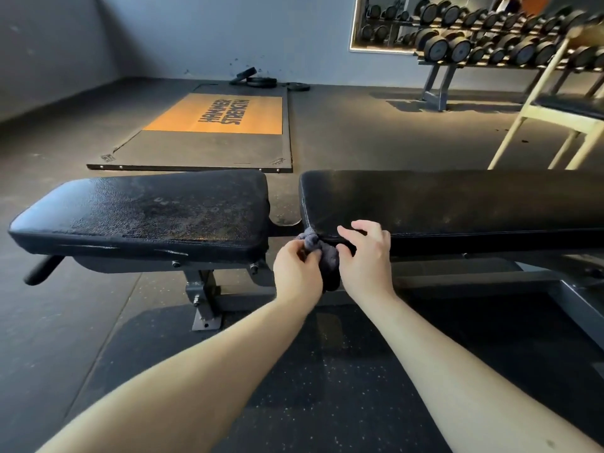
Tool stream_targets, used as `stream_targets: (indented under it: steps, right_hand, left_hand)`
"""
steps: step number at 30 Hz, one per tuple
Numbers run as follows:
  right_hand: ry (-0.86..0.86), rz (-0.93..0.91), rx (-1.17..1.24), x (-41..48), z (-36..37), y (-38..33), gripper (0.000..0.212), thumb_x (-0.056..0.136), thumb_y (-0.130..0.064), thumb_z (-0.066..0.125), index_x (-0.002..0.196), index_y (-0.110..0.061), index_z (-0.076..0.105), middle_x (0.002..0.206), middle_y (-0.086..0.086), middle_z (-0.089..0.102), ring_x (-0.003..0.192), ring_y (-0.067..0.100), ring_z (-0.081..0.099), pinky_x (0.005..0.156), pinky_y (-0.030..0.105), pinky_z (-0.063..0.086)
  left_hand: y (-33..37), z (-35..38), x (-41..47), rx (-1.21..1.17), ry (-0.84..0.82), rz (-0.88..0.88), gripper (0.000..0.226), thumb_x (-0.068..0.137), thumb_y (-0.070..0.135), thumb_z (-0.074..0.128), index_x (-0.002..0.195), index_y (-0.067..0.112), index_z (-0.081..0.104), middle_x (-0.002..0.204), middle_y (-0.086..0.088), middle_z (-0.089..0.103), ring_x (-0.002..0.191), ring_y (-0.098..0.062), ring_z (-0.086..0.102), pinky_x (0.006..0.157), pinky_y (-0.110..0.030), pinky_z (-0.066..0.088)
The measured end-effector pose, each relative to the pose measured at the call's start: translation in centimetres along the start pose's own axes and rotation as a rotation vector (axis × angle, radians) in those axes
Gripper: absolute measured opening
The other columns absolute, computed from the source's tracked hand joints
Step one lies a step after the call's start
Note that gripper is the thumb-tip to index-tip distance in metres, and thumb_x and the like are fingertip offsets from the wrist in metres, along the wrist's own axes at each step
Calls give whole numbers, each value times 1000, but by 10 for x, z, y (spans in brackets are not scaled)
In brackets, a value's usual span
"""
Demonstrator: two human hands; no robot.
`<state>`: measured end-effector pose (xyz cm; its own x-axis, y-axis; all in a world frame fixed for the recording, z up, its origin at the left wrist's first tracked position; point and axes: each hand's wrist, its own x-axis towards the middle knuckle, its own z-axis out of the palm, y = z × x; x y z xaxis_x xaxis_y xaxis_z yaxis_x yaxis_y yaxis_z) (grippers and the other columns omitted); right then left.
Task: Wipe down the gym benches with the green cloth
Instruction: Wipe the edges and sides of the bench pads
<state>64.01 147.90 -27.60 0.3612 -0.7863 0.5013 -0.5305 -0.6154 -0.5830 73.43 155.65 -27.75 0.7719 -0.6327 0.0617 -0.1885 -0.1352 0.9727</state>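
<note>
The left hand [295, 269] pinches a bunched dark cloth [327, 256] at the near corner of the long back pad [457, 204], beside the gap to the seat pad [147, 214]. The right hand [366, 256] grips it too, fingers [352, 232] curled over the pad's edge. Beyond lie a lifting platform [212, 138] and dumbbell rack [490, 50]

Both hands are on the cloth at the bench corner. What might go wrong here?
The cloth, bunched between left hand and right hand, may clean only a narrow strip of the back pad. Hanging off the pad's corner, it might slip and drop. The blotchy seat pad may get skipped.
</note>
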Motion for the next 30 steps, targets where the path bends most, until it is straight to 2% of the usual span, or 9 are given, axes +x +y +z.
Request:
stream_targets:
  steps: [4,7,10,14,16,19,23,25,30]
  right_hand:
    - [-14,4,30,8,-3,8,32,95,0,65,122,-14,74,129,0,55,122,14,45,83,1,32]
    - [-13,-20,50,9,-2,10,32,94,3,65,122,-12,74,128,2,56,121,16,47,83,4,34]
    - [0,-31,70,9,1,12,33,94,5,64,121,-11,74,127,3,56,120,18,48,87,12,39]
    - [15,-60,78,9,3,16,34,92,8,65,120,-10,75,125,5,56,119,18,49,82,-1,35]
    - [4,-79,88,9,1,18,34,91,7,66,120,-10,75,124,5,57,120,20,50,88,3,36]
    - [-17,-76,110,10,-4,18,35,91,8,64,121,-8,74,126,5,57,122,22,50,98,21,40]
    - [-18,-27,149,6,-10,14,32,95,1,62,123,-9,73,130,4,56,123,18,51,100,23,43]
    - [5,1,193,2,-14,15,31,95,-1,63,123,-9,73,129,3,56,120,16,54,100,25,49]
    - [72,6,297,-23,-17,14,32,91,5,62,115,-11,74,117,-3,55,105,11,59,89,22,53]
  left_hand:
    - [7,7,29,-26,134,-56,20,101,12,53,111,10,70,100,-1,70,96,-17,65,85,-31,50]
    - [11,2,68,37,86,-99,22,101,13,53,110,8,72,98,-4,71,98,-23,67,78,-31,48]
    - [15,-3,65,75,13,-50,20,101,14,55,113,11,71,100,-1,72,99,-20,67,84,-33,53]
    - [10,-18,18,180,-78,118,15,97,14,61,101,22,73,91,11,73,89,-9,68,80,-28,55]
    - [17,-23,28,233,-59,185,13,96,16,63,102,21,74,93,9,72,90,-11,68,81,-32,57]
    - [41,-20,77,422,-29,301,17,93,21,66,108,17,74,102,-4,68,93,-25,65,85,-45,57]
    - [55,4,108,866,-266,386,30,100,29,58,128,26,69,123,-8,56,117,-33,48,106,-44,40]
    - [59,7,103,1033,-317,468,33,105,29,49,134,27,64,129,-5,50,120,-30,40,106,-42,37]
    - [51,-22,52,1027,-416,623,29,101,22,55,126,21,69,119,-2,53,112,-25,45,104,-41,40]
